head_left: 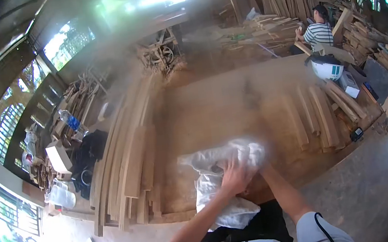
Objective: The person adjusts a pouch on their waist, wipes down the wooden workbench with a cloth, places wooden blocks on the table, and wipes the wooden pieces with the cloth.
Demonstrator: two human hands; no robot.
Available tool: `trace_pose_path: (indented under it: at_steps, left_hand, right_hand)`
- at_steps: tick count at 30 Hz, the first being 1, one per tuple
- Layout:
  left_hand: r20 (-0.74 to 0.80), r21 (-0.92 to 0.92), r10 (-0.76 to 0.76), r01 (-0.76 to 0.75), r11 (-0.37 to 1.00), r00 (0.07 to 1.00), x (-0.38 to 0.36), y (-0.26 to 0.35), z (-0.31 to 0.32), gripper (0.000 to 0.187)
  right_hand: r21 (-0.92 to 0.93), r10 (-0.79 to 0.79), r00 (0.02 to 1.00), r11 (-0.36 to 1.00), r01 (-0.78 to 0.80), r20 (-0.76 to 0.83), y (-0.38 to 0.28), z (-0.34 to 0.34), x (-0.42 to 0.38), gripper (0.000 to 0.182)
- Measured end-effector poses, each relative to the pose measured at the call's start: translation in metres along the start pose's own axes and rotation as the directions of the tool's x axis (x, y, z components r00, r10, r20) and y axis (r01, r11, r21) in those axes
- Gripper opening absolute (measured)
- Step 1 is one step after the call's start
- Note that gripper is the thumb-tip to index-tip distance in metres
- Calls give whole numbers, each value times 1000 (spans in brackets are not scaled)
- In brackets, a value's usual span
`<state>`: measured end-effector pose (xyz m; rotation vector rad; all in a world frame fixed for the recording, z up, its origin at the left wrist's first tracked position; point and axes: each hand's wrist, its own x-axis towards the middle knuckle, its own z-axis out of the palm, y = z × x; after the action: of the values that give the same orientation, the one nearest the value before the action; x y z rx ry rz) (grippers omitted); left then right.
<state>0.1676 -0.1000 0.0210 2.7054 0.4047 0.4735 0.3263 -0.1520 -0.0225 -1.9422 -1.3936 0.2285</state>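
Observation:
A crumpled white cloth (203, 193), perhaps a sack, lies bunched over the near edge of the wooden worktable (212, 109) and hangs down in front of my body. My left hand (235, 176) grips its upper part, the fingers pressed into the folds. My right hand (260, 167) reaches into the bunched end from the right. Cloth covers its fingers, so their grip is hidden. On the table to the left of the cloth, long wooden boards (133, 163) lie stacked.
Shorter wooden strips (323, 114) and a small black device (356, 134) lie at the table's right. Near them are a white helmet (327, 69) and a white box (348, 84). A person in a striped shirt (318, 33) sits beyond. A plastic jug (60, 195) stands left.

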Motion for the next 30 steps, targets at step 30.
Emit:
trace_pose_path:
  at_steps: [30]
  left_hand:
    - [-269, 194, -68, 123, 973, 961, 12, -147, -28, 33]
  right_hand:
    - [49, -130, 970, 988, 143, -206, -8, 5, -1, 44]
